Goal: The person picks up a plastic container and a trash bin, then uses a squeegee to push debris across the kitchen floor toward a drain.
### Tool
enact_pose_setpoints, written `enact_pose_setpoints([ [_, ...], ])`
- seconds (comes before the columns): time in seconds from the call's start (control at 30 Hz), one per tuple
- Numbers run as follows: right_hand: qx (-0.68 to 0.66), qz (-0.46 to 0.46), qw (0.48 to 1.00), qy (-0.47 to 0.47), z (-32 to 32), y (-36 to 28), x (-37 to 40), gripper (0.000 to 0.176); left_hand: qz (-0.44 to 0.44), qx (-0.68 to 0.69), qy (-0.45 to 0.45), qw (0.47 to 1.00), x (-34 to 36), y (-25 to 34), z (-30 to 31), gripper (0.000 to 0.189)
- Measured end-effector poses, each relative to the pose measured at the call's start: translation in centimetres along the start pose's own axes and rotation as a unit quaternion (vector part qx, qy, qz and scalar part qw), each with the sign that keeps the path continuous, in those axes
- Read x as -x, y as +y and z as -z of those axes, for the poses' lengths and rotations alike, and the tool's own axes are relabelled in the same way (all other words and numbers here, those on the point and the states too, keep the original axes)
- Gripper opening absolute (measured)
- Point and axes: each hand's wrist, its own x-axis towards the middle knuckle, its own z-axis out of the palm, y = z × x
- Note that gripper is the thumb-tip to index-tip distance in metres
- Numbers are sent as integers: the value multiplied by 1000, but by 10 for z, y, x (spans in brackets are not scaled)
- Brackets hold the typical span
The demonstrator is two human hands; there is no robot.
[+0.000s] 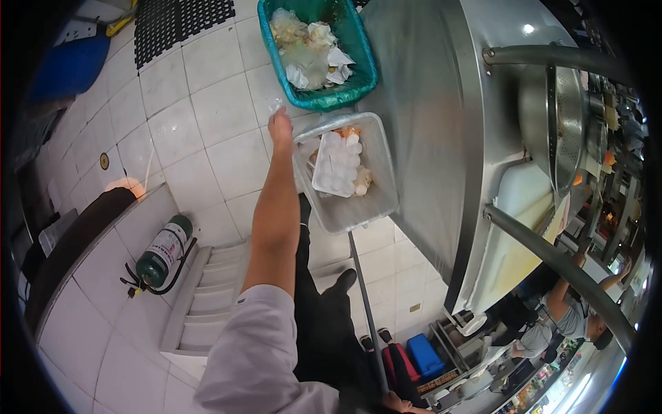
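My left hand [281, 127] reaches forward at the end of an outstretched arm, beside the left rim of a grey plastic bin [383, 183]. Its fingers look curled, and a small clear glint shows at the fingertips; what it holds cannot be made out. Inside the grey bin lie a white egg tray [336, 165] and some food scraps [363, 181]. Just beyond stands a green-lined bin [369, 65] with crumpled paper and clear plastic in it. At the bottom edge my right hand [398, 402], partly cut off, is closed around a long grey pole [365, 297].
A steel counter [420, 124] runs along the right, with a white tray [514, 228] and a perforated pan [569, 131]. A fire extinguisher [164, 252] is at left. Black matting [183, 21] covers part of the tiled floor. Other people [552, 324] are at far right.
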Motion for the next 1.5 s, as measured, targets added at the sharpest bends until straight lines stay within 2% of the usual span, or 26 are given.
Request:
enact_pose_setpoints([
  [0.03,3,-1,1000,-9,6,-6,4,34,41,79,-10,996,6,23,-19,57],
  [0.13,16,-6,999,-28,30,-27,13,31,100,168,-124,973,-3,42,-45,65],
  [0.17,21,-6,999,-35,37,-32,16,30,124,183,-89,971,-12,40,-45,54],
  [0.27,50,-5,997,-56,54,-41,26,28,37,94,-49,994,-27,40,-39,45],
  [0.33,74,-5,996,-48,57,-42,40,27,-38,142,-4,989,-40,62,-27,40],
  [0.37,85,-2,996,26,51,-41,45,27,-54,129,14,990,-58,71,-11,40],
  [0.4,44,5,999,32,54,-44,54,26,-73,116,32,990,-76,84,4,40],
  [0.47,-47,27,997,49,66,-61,66,26,-63,108,62,990,-69,114,39,41],
  [0.5,-93,42,994,36,51,-45,57,25,-84,104,45,990,-96,106,71,43],
  [0.53,-205,71,976,24,23,-13,40,21,-103,99,29,989,-113,92,97,44],
  [0.57,-229,114,967,16,8,16,35,20,-101,93,61,989,-93,89,117,42],
  [0.6,-250,159,955,11,0,31,31,19,-131,105,50,984,-93,71,147,41],
  [0.63,-13,185,982,45,21,27,44,20,-148,115,66,980,-82,55,170,39],
  [0.7,183,260,943,98,15,61,42,22,-128,103,112,980,-51,33,206,40],
  [0.73,282,294,906,118,12,79,40,23,-105,94,125,982,-38,20,225,41],
  [0.77,411,297,824,251,13,73,52,27,-83,86,140,983,-27,6,243,41],
  [0.87,259,337,851,308,-80,185,-30,30,-76,132,118,981,10,-23,269,46],
  [0.9,222,356,856,301,-70,179,-27,30,-64,124,125,982,15,-26,270,46],
  [0.97,116,270,934,202,-27,141,3,28,-41,108,143,983,24,-30,277,48],
  [1.03,45,167,982,80,-2,116,9,24,-24,81,128,988,21,-31,282,49],
  [1.13,-80,31,996,29,15,98,6,27,-25,77,105,991,17,-24,266,50],
  [1.17,-108,-8,994,13,32,83,15,36,-28,82,94,992,15,-23,255,49],
  [1.27,-81,-12,996,30,82,29,48,37,-76,51,93,992,16,-11,216,49],
  [1.37,-56,-5,998,41,111,-2,66,38,-82,93,81,989,2,0,177,46],
  [1.5,-34,-11,998,50,137,-26,79,39,-57,57,86,993,-24,20,112,48],
])
